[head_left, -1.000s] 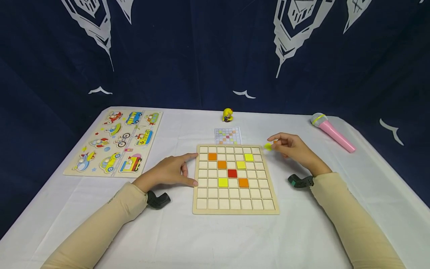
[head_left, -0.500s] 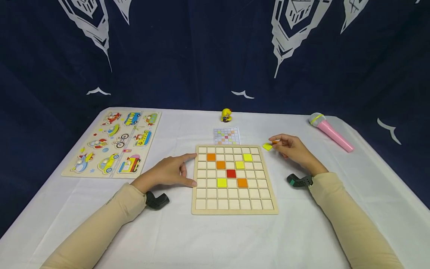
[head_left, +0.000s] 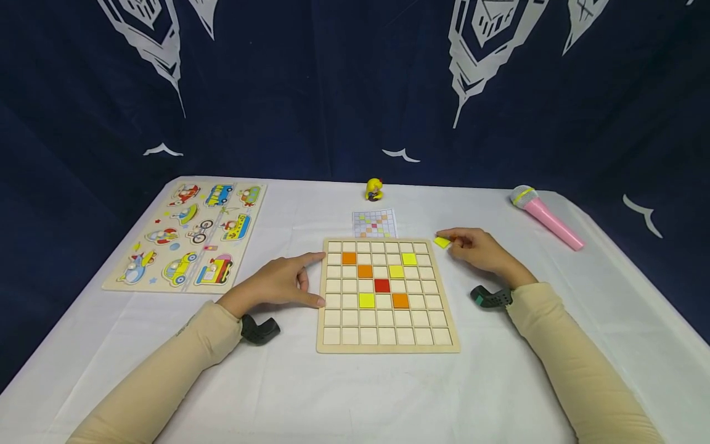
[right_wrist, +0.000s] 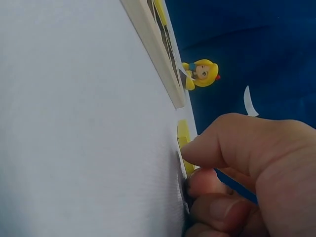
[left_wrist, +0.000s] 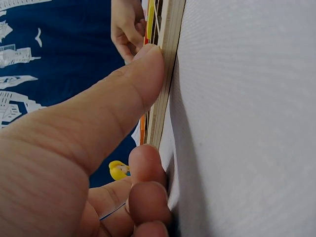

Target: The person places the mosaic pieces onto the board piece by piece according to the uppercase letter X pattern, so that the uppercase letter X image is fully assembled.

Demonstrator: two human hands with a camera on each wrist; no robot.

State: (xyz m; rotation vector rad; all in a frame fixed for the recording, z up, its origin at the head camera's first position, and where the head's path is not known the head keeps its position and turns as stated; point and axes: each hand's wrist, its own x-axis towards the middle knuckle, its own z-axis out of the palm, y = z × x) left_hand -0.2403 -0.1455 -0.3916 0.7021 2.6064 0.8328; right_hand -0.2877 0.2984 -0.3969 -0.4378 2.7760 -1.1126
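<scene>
Yellow tile (head_left: 442, 242) lies flat on the counter (head_left: 499, 382), just off the far right corner of the board (head_left: 387, 345), apart from its rim. An orange tile (head_left: 453, 237) shows just behind it, at the fingertips.

Right hand (head_left: 479, 251) sits low on the counter beside the yellow tile. In the right wrist view the fingers (right_wrist: 217, 148) are curled, with the tips down at the tile's (right_wrist: 183, 140) edge. Whether they have a pinch on either tile cannot be told; the contact itself is hidden.

Left hand (head_left: 277, 283) lies against the left rim of the board. Thumb (left_wrist: 143, 84) and fingers are straight and press the edge (left_wrist: 165, 74); it holds nothing.

Board: 8 x 8 grid, 7 tiles seated, 3 orange, 3 yellow and 1 red, clustered about the centre. Pattern card (head_left: 375, 224) lies just beyond the board's far edge, figurine (head_left: 374, 189) beyond the card.

Judgement on the pick:
- The tile is thin and flat on cloth. Best to tip 1 edge up with a fingertip, then pinch the 2 opposite edges.
- Take 1 tile only, since the orange one lies close.
- Left hand's brace should hold the board square.
- Check the card for the cell before the tile goes over the grid.
</scene>
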